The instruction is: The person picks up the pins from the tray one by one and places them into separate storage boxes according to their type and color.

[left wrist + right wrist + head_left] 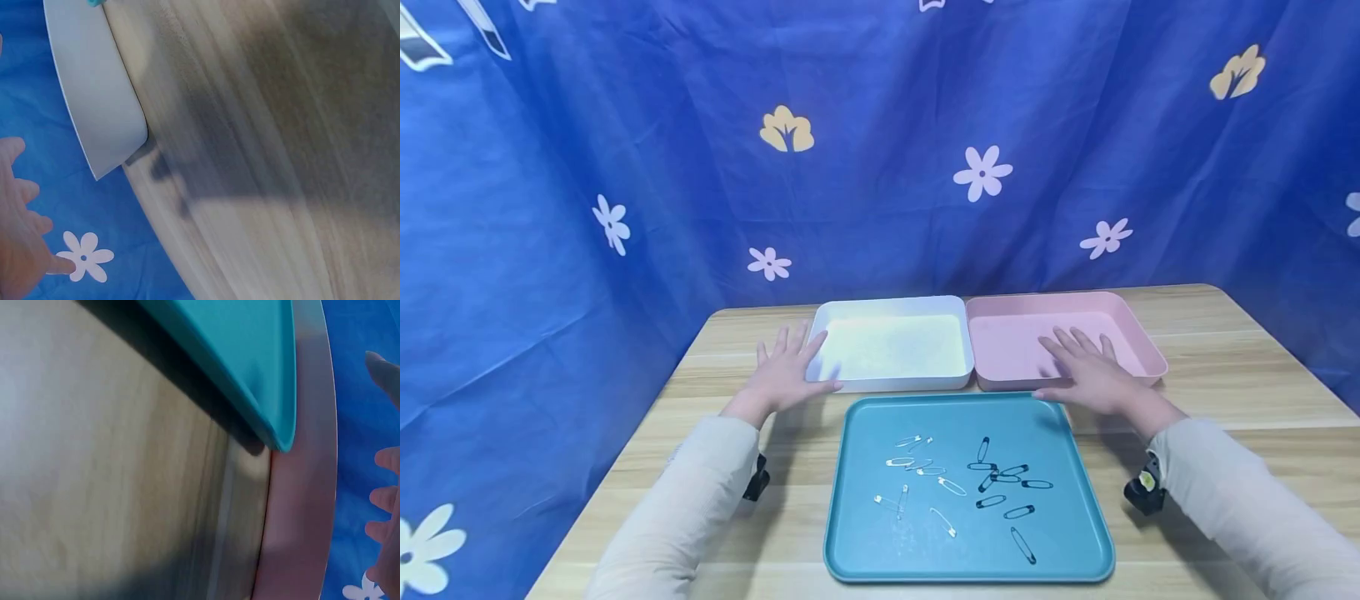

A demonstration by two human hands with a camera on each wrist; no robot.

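In the head view my left hand (782, 371) has its fingers spread, at the left end of a white bin (891, 386). Over the near part of a pink bin (1067, 305) is my right hand (1093, 375), its fingers spread too and holding nothing. A teal tray (970, 550) lies in front of both bins. On its left half are several silver safety pins (951, 486); on its right half, several black safety pins (1022, 546), some overlapping. The left wrist view catches the left fingers (25, 187) at its edge; the right wrist view shows the right fingers (384, 499).
The bins stand side by side at the back of a wooden table (790, 533). A blue curtain (865, 208) with printed flowers hangs behind and along the left. Black wrist cameras (1146, 487) sit under the grey sleeves (1247, 508).
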